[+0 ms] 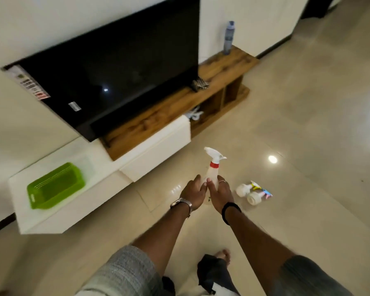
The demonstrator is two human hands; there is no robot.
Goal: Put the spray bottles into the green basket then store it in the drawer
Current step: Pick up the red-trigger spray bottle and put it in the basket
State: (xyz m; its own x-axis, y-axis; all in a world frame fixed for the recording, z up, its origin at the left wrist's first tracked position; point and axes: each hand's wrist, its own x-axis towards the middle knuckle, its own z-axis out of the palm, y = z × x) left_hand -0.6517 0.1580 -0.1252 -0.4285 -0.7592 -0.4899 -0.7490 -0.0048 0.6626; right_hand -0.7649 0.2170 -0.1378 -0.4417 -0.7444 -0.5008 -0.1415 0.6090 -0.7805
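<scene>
**Both hands on one spray bottle, basket waiting on the bench**

Head view, looking down and forward; frame a little motion-blurred.

Both arms reach forward over the pale tiled floor. The left hand, with a metal watch at the wrist, and the right hand, with a black band at the wrist and a ring on one finger, meet around the body of a translucent white spray bottle. Fingers of both hands are wrapped on the bottle's lower half, gripping it. The bottle stands roughly upright, held above the floor, its white trigger head and red collar sticking up clear of the hands.

Two more spray bottles lie on their sides on the floor just right of the right hand, close together, white bodies with coloured heads; whether they touch each other I cannot tell.

The green basket sits on the low white bench to the left, well apart from the hands, its open top up. No bottle shows inside it.

Beyond the bench runs a white drawer front under a wooden TV unit. A dark television stands on that unit, and a tall blue-grey bottle stands at its far end.

Bottom of frame: grey sleeves and a bare foot on the floor.
</scene>
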